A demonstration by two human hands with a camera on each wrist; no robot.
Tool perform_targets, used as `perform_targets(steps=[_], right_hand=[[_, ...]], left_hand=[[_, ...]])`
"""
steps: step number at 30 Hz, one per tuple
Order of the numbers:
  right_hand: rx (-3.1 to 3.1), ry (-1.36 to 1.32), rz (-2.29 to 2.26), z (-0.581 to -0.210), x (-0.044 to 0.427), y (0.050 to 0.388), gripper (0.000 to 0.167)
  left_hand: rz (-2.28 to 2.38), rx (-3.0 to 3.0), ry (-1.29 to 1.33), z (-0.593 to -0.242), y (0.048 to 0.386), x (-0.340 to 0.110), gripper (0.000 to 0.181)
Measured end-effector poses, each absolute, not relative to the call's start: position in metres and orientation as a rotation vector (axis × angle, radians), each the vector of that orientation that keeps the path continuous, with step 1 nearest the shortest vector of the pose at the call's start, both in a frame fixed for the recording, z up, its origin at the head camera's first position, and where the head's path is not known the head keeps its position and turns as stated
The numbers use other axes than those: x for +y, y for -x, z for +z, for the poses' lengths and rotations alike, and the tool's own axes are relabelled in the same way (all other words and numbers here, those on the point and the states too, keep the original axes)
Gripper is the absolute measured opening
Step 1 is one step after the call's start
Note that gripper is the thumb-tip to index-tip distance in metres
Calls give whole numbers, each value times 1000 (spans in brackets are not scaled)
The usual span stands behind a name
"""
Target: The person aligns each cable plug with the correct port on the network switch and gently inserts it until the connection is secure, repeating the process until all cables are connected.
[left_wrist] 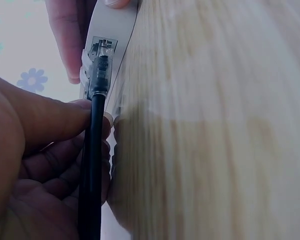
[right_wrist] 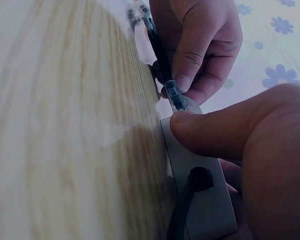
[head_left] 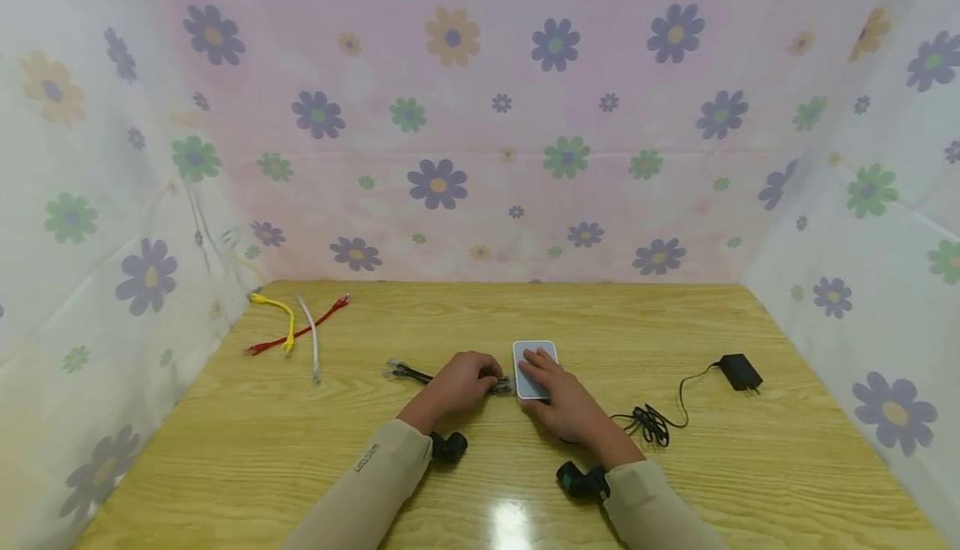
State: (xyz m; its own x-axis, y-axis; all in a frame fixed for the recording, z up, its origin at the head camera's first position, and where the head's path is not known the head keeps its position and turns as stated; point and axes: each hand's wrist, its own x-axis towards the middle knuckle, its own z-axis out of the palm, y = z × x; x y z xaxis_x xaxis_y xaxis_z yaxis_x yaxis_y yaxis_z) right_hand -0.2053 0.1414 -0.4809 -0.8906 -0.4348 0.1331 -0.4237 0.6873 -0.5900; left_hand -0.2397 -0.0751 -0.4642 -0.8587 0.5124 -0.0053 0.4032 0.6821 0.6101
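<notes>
A small white network box [head_left: 524, 352] with a grey top lies on the wooden table. My right hand [head_left: 562, 400] grips it, fingers spread over the top and thumb [right_wrist: 205, 131] against the side. My left hand [head_left: 465, 379] pinches a short black network cable [left_wrist: 91, 165] just behind its clear plug [left_wrist: 101, 75]. That plug sits at a port in the box's side; how deep it is in cannot be told. Clear plugs at the far end of black cable [head_left: 415, 373] lie left of my left hand. A black power plug [right_wrist: 200, 179] is in the box's side.
Yellow [head_left: 282, 307], white [head_left: 310, 325] and red [head_left: 330, 313] network cables lie at the back left. On the right lies a black power adapter [head_left: 741, 372], its cord [head_left: 651, 425] bunched near my right forearm. Flowered cloth walls stand behind the table and at both sides.
</notes>
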Motion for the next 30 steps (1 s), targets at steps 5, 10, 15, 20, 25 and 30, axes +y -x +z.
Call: perform_targets(steps=[5, 10, 15, 20, 25, 30], right_hand=[[2873, 741, -999, -481, 142, 204, 59], [2874, 754, -992, -481, 142, 204, 59], [2879, 771, -981, -480, 143, 204, 59], [2888, 772, -963, -481, 145, 204, 59], [2881, 769, -976, -481, 145, 204, 60], [2882, 762, -969, -481, 144, 204, 60]], left_hand=[[918, 2716, -736, -465, 239, -76, 16], [913, 2727, -742, -464, 238, -76, 16], [883, 2758, -763, -464, 236, -79, 18], [899, 2787, -754, -464, 235, -87, 19], [934, 2809, -719, -462, 231, -96, 18], [967, 2815, -670, -460, 229, -106, 19]])
